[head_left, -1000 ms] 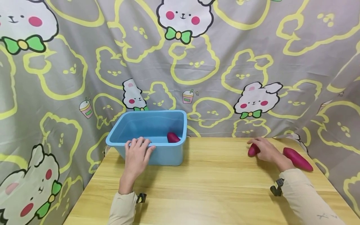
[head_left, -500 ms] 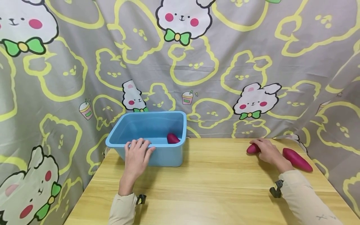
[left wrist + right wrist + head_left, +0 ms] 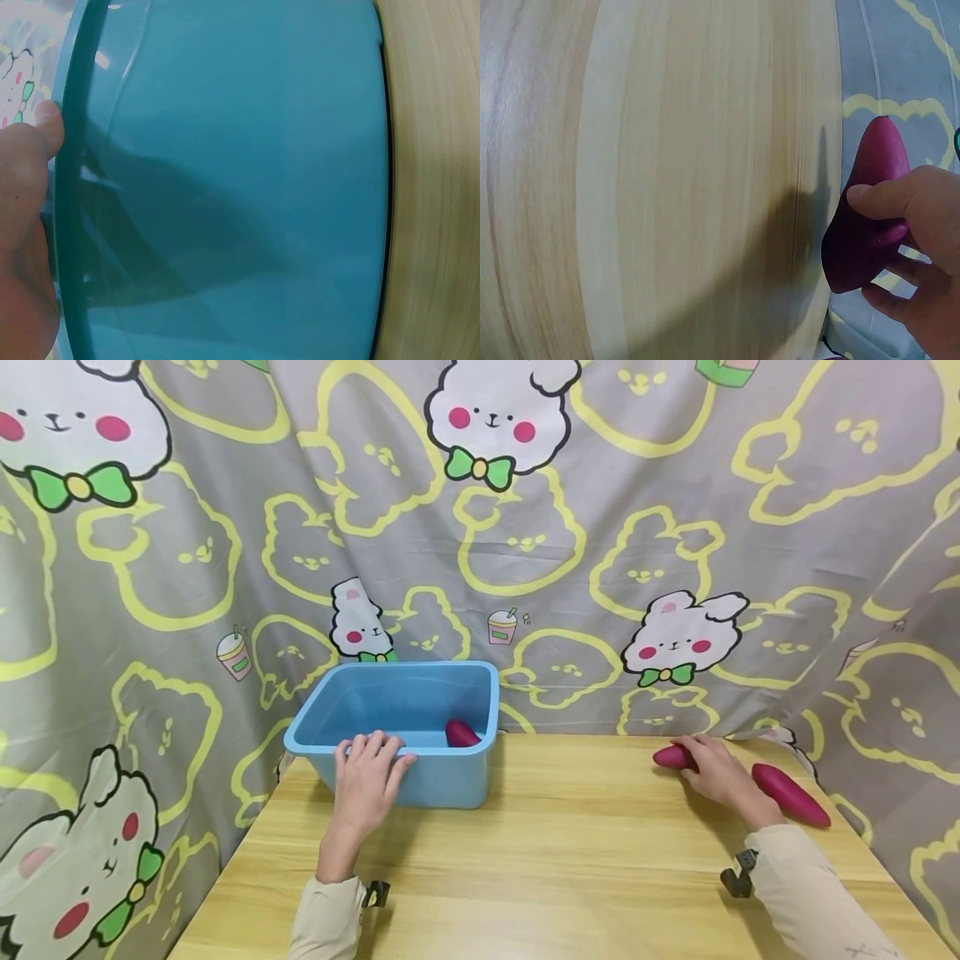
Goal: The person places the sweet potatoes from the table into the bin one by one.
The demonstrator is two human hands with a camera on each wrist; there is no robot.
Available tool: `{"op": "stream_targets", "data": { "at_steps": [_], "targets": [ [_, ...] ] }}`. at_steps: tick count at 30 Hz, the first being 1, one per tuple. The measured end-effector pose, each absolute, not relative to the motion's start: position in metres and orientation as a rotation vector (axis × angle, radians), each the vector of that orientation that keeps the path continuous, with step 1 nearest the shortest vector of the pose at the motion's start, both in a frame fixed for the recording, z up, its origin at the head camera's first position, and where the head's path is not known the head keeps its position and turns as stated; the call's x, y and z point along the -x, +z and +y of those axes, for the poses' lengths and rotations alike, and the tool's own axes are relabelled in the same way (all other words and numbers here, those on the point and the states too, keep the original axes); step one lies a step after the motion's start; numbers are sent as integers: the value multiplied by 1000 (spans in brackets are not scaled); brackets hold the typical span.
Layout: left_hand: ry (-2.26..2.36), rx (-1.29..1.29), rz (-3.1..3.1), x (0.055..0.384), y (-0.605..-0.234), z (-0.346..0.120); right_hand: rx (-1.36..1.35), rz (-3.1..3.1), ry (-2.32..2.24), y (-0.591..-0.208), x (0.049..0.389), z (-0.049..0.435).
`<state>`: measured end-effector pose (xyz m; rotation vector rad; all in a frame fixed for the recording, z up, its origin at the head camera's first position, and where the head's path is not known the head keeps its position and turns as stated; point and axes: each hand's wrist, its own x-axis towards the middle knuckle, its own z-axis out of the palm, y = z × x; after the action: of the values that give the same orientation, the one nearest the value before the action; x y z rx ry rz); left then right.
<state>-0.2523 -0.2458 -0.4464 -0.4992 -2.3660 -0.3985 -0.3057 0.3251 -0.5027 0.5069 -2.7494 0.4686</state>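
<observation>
My left hand (image 3: 366, 781) rests at the front rim of a blue plastic bin (image 3: 442, 781), its fingers hooked over the edge and its thumb outside. Inside the bin, toward the right, lies a purple-red sweet potato (image 3: 461, 733), partly hidden by the front wall. My right hand (image 3: 720, 772) grips a second sweet potato (image 3: 870, 202) between thumb and fingers, close over the table's far edge. One tapered end sticks out to the left of the hand. Just right of that wrist, a third sweet potato (image 3: 791, 795) lies on the table.
The wooden table (image 3: 562, 852) runs between the bin and the right hand. A grey curtain (image 3: 555, 560) with yellow outlines and white rabbits hangs behind and along both sides, right at the table's edges. Black camera mounts (image 3: 738, 872) sit on the wrists.
My right hand has risen slightly with its sweet potato, which has turned from slanted to nearly level. The left hand stays at the bin's rim. The head view has tilted up a little.
</observation>
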Motion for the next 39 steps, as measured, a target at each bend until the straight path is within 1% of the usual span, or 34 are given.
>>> {"op": "stream_targets", "data": {
  "at_steps": [30,39],
  "targets": [
    [-393,503,-2359,251,-445,-245,-480,-2600,563,-503,293,323],
    [-389,509,-2350,252,-446,-246,-436,-2573,620,-496,285,316]
  ]
}}
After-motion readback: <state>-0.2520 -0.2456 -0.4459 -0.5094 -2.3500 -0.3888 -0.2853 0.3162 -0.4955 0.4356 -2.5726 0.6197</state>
